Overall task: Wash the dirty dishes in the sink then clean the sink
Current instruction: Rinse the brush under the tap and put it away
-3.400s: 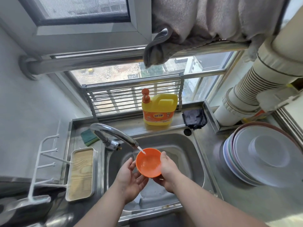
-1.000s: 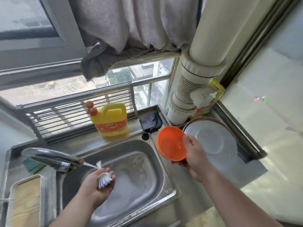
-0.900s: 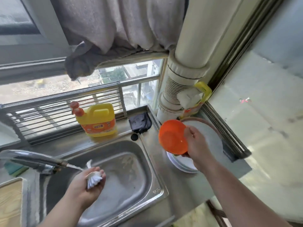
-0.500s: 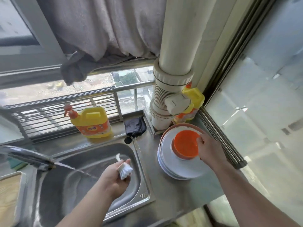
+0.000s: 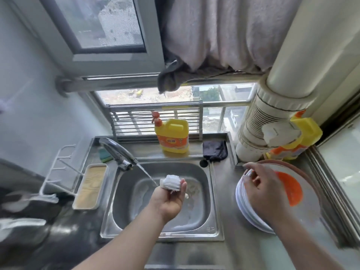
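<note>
Sink (image 5: 211, 195), centre frame: no dishes in it, tap (image 5: 116, 152) running. Bowl (image 5: 290, 190) on plates (image 5: 245, 209), right: washing seemingly done. Left hand (image 5: 169, 199): fingers curled round white scrubber (image 5: 171, 182) under the stream. Right hand (image 5: 261, 190): relaxed, holding nothing, over plates. Remaining: scrub sink.

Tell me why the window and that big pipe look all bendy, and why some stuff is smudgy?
Head view: the wide lens bows the window frame and pipe; the camera's motion smears the white rack at the left edge; daylight glares off the plates near the right hand.
</note>
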